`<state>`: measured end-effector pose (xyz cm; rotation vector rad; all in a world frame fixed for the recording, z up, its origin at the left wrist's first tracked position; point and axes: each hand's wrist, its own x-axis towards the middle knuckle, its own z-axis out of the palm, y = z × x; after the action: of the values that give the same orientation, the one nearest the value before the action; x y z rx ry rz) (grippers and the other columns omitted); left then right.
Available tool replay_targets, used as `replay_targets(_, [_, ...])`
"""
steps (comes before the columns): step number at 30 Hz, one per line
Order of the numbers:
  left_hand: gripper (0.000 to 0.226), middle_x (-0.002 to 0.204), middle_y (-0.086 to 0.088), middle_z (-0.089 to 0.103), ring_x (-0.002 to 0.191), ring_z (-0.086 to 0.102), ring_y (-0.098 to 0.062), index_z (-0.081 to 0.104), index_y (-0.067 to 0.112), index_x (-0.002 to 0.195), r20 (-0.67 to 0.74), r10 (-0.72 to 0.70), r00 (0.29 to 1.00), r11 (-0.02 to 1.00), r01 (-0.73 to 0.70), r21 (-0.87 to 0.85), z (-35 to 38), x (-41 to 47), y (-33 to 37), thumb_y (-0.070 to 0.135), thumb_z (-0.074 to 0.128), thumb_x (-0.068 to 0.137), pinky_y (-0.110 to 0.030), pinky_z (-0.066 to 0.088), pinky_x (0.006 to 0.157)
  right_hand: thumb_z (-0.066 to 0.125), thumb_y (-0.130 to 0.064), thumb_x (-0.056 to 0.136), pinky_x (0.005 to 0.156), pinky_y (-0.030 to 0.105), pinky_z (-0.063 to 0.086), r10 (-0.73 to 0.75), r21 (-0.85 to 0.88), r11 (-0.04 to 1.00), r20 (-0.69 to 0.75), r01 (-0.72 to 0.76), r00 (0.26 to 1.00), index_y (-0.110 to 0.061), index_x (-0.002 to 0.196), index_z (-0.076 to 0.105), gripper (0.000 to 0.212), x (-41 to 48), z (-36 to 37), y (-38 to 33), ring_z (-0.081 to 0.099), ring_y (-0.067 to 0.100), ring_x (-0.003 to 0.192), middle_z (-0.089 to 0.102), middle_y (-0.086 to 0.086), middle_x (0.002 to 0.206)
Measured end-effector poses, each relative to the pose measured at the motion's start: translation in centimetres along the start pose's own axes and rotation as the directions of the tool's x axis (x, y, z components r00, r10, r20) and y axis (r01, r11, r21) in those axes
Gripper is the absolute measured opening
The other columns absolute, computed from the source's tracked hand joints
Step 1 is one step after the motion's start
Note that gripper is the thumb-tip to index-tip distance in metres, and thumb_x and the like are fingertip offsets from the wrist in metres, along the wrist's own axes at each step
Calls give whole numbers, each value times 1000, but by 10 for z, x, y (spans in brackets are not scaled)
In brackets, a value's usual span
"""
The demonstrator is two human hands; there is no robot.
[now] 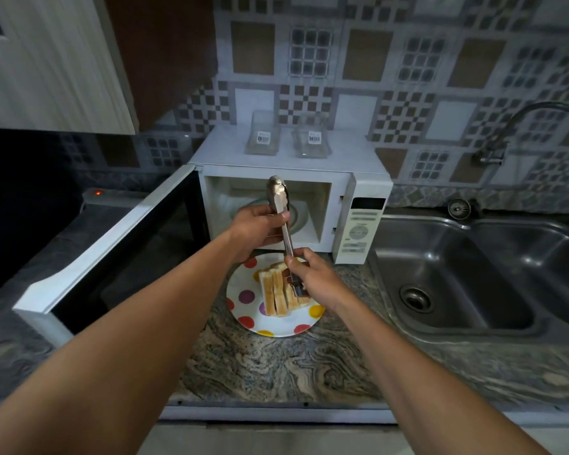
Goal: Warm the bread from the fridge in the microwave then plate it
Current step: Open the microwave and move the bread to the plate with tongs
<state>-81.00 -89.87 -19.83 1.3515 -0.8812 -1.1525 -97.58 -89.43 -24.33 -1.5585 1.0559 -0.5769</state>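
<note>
Several slices of white bread (276,292) stand on edge on a white plate with coloured dots (248,318), on the counter in front of the microwave. The white microwave (358,224) has its door (112,254) swung open to the left, and the glass turntable inside carries nothing. My left hand (260,229) grips the upper part of metal tongs (281,205). My right hand (312,279) holds the tongs' lower end, right above the bread. The tong tips are partly hidden by my right hand.
Two clear plastic containers (263,137) sit on top of the microwave. A steel double sink (473,274) with a tap (506,133) is on the right. The marbled stone counter (276,366) runs toward me. A dark stovetop area lies at the left.
</note>
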Motion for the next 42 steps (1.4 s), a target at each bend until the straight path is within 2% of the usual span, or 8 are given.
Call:
replay_targets(4, [26,113,-19,72,103,71,-32,68,1,113,-9,29,1000,1000,-29,4,-2,4,13,13,72,91,-38,61,83,73,-31,90,76,32,53,150,-65,988,157,-142,976,-25,120,61,33,-1,-20,5,64,9,99,69,-4,109])
replay_targets(7, [24,113,-20,72,103,71,-32,68,2,111,-17,45,999,998,-45,32,-1,4,16,14,71,91,-36,61,80,74,-18,88,84,37,54,164,-95,984,199,-148,966,-20,106,68,19,1,-28,12,67,14,101,74,5,108])
replay_targets(15, [27,112,-15,73,97,73,-26,67,5,114,-21,42,999,998,-41,44,3,3,13,17,72,90,-33,61,77,76,-16,88,92,44,54,58,47,997,144,-65,988,-12,109,69,23,6,-35,15,69,20,99,74,13,108])
replay_targets(20, [28,111,-13,73,94,73,-22,66,4,117,-39,24,999,1000,-24,-2,5,1,5,17,70,92,-27,59,70,75,-11,88,76,37,54,27,193,980,101,-47,995,-10,111,66,25,7,-31,15,71,19,88,76,10,100])
replay_targets(27, [33,110,-6,75,102,72,-25,65,10,122,7,-26,1000,1000,26,-2,6,3,-1,24,70,92,-36,59,84,83,-38,69,92,56,52,21,292,956,-55,-4,998,-25,77,71,19,17,-26,9,70,35,97,75,14,94])
replay_targets(33, [35,111,-3,75,100,72,-20,63,14,125,-8,-32,999,999,32,27,5,6,-4,29,67,94,-32,58,78,71,-16,89,77,38,54,-34,322,945,-70,55,997,-27,101,75,17,21,-25,7,71,13,78,78,2,90])
replay_targets(39, [48,116,-11,73,105,71,-32,51,25,132,121,-131,984,991,131,10,-1,4,-16,18,73,90,-46,53,99,62,-14,96,66,32,54,-26,342,939,-14,29,1000,-43,123,69,40,28,-17,6,66,16,86,74,3,99])
replay_targets(42, [48,107,-15,74,100,72,-32,50,25,128,102,-98,990,992,106,-68,0,5,-23,6,71,89,-43,56,94,62,-15,97,76,38,58,-46,323,945,-17,49,999,-47,122,68,41,32,-12,10,66,16,92,72,-5,90])
